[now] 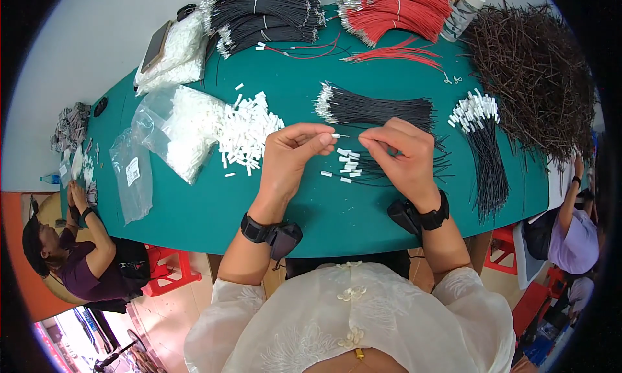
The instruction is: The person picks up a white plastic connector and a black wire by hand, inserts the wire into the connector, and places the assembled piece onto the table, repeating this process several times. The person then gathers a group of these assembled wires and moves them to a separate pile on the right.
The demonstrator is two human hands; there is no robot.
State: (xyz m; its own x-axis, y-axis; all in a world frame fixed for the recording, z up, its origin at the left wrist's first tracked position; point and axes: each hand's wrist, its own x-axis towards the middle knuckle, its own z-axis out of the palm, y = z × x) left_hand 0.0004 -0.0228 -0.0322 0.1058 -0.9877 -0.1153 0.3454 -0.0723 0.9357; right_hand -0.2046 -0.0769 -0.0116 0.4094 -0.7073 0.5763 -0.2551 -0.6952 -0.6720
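Note:
Between the thumb and forefinger of my left hand [290, 154] is a small white plastic connector sleeve [335, 135], a thin tip sticking out of its right end. Facing it, a short gap away, my right hand [407, 154] is closed in a pinch; what its fingertips hold is too small to make out. Just below my hands lie several white-sleeved wire ends [348, 160], their black wires running under my right hand. Beyond the hands rests a bundle of black wires [382, 108] with pale terminals at its left end.
Loose white sleeves [249, 132] spill from a clear bag [188, 130] on the left. Tied black wire bundles [265, 13] and red ones [398, 13] line the back. Sleeved black wires [486, 152] and a dark brown heap [528, 75] lie right. Co-workers sit at both sides.

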